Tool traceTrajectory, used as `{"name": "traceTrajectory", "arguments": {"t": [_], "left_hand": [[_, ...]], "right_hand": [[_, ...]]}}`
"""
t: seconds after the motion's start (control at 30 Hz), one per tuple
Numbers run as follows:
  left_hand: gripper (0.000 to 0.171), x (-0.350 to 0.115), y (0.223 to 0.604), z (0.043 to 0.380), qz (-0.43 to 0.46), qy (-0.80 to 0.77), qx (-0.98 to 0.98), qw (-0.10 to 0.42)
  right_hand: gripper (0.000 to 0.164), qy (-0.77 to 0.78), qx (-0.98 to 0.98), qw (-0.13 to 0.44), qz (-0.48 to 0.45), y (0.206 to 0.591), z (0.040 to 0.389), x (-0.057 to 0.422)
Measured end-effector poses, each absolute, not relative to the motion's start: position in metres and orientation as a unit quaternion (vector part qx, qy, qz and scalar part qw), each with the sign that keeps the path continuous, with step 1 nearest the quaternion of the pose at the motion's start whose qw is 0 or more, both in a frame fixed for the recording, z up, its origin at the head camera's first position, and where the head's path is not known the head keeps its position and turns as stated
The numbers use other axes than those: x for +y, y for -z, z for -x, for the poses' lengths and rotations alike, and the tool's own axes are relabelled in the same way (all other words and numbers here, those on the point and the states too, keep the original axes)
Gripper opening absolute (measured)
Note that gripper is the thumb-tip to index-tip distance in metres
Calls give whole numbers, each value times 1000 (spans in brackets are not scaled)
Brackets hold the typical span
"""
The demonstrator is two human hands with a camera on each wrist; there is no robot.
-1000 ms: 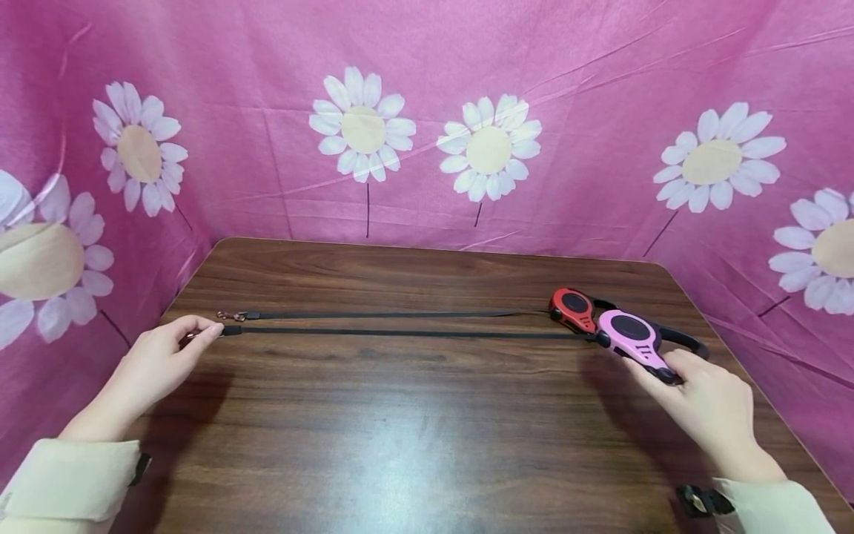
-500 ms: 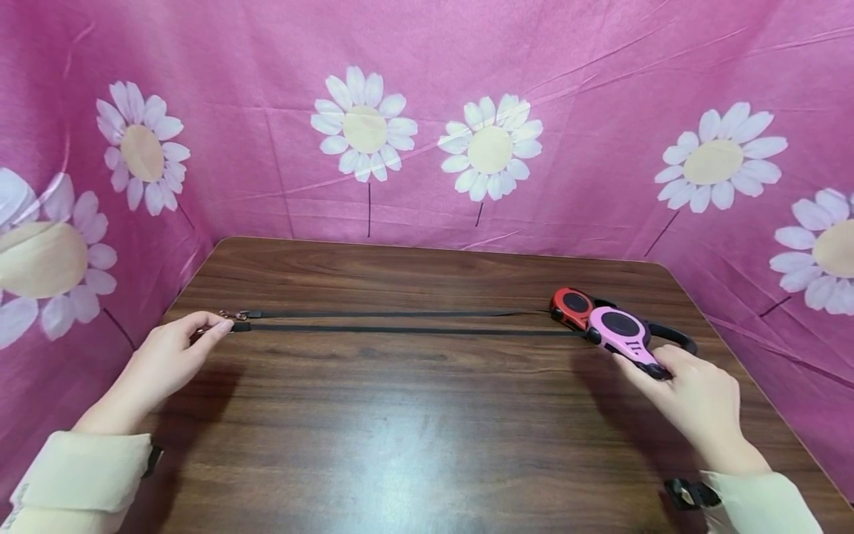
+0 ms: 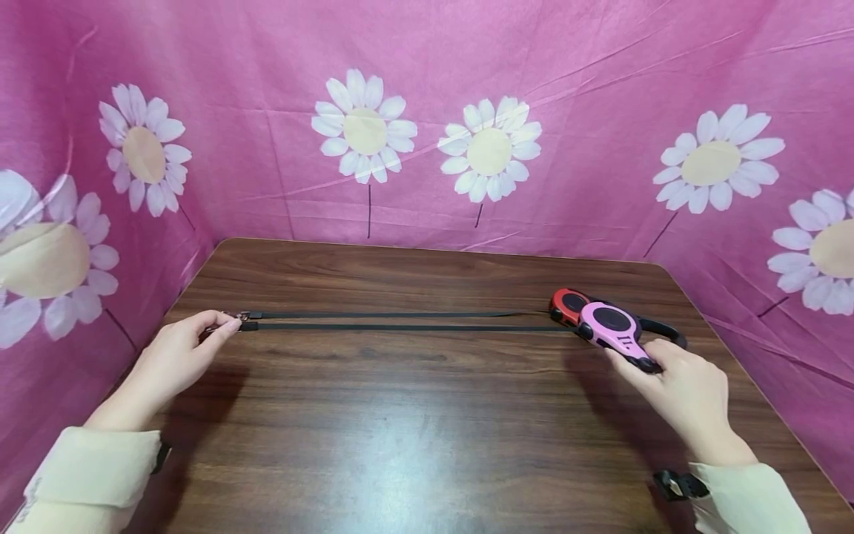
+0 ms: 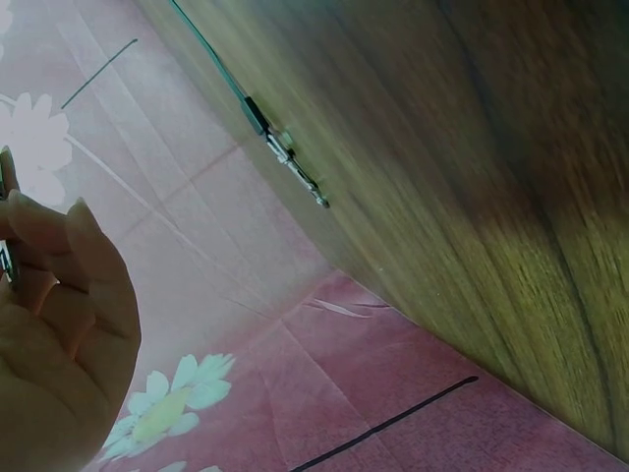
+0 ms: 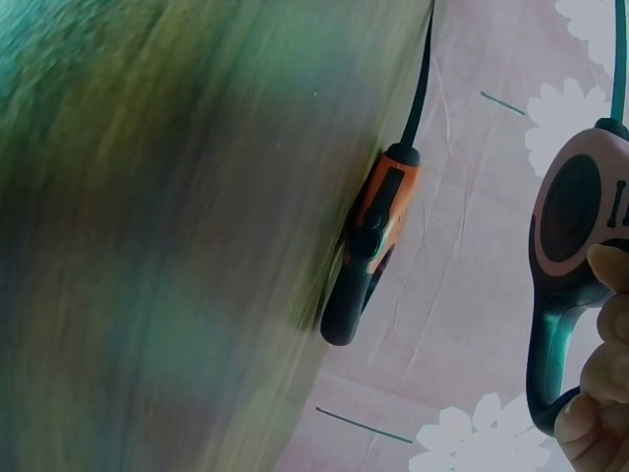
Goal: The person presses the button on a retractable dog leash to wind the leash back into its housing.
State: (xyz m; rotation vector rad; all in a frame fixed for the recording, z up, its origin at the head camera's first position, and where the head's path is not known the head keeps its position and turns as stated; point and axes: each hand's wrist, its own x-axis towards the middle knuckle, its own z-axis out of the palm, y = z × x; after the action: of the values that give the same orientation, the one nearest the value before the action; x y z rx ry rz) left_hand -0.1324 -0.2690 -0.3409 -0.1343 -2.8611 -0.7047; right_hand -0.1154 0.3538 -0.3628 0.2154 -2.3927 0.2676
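My right hand [image 3: 690, 397] grips the handle of a pink-and-black retractable dog leash [image 3: 626, 337]. Its black strap [image 3: 414, 328] runs taut leftward to my left hand [image 3: 175, 360], whose thumb and fingers pinch the metal clip at the strap's end. The fingers hide most of that clip. Behind lies a second, red-and-black retractable leash [image 3: 564, 304], its strap pulled out roughly parallel. In the right wrist view, the pink leash is held up away from the red leash [image 5: 378, 221], which rests on the table. The second clip [image 4: 295, 169] lies on the table in the left wrist view.
The wooden table [image 3: 400, 415] has rounded far corners. A pink cloth [image 3: 427, 44] printed with daisies hangs around its back and sides. A bright reflection shows on the front of the tabletop.
The left hand has moved a little right, with the clip. The right hand has shifted left with the pink leash, which overlaps more of the red one. The strap stays stretched between them.
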Motion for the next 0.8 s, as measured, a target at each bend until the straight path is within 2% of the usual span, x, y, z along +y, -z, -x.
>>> {"name": "traceTrajectory", "arguments": {"t": [0.37, 0.8], "left_hand": [[30, -265, 339, 133, 53, 242, -963, 103], [32, -260, 338, 134, 47, 242, -966, 80]], "right_hand": [[45, -109, -927, 348, -88, 362, 119, 345], [45, -107, -923, 357, -98, 362, 121, 338]]}}
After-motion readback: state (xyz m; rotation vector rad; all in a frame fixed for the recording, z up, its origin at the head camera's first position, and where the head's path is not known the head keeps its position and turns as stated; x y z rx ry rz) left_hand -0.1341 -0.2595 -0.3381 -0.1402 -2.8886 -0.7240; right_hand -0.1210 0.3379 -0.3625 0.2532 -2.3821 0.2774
